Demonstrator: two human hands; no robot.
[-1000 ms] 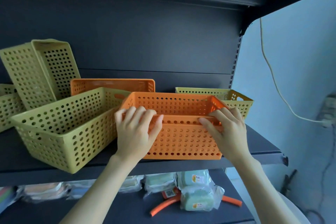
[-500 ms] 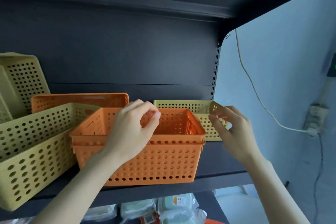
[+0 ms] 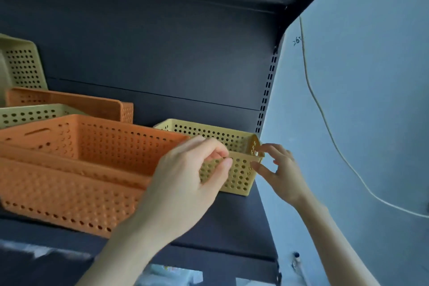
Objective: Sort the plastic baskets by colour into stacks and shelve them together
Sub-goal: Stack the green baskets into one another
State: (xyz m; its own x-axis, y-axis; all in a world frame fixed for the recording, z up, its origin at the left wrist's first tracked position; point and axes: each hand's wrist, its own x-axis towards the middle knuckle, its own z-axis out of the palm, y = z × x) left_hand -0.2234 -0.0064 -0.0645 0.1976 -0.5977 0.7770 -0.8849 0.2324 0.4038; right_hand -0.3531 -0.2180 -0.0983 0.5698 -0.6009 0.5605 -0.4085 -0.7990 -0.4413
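A small yellow basket (image 3: 239, 174) stands at the right end of the dark shelf (image 3: 232, 223), against the upright. My left hand (image 3: 185, 188) pinches the left part of its front rim between thumb and forefinger. My right hand (image 3: 281, 172) is at its front right corner, fingers apart, thumb below the rim and forefinger above it. To the left, an orange basket (image 3: 69, 193) with a second one nested in it fills the shelf front. Behind are another orange basket (image 3: 69, 102) and a yellow-green basket (image 3: 30, 115).
A yellow-green basket (image 3: 22, 65) leans upright at the far left against the back panel. The slotted shelf upright (image 3: 267, 93) and a pale wall with a hanging cable (image 3: 325, 123) lie right of the yellow basket. A shelf board overhangs above. Packaged goods show on the shelf below.
Both hands have let go of the orange basket and moved right to the small yellow basket. The view has swung right and closer to the shelf.
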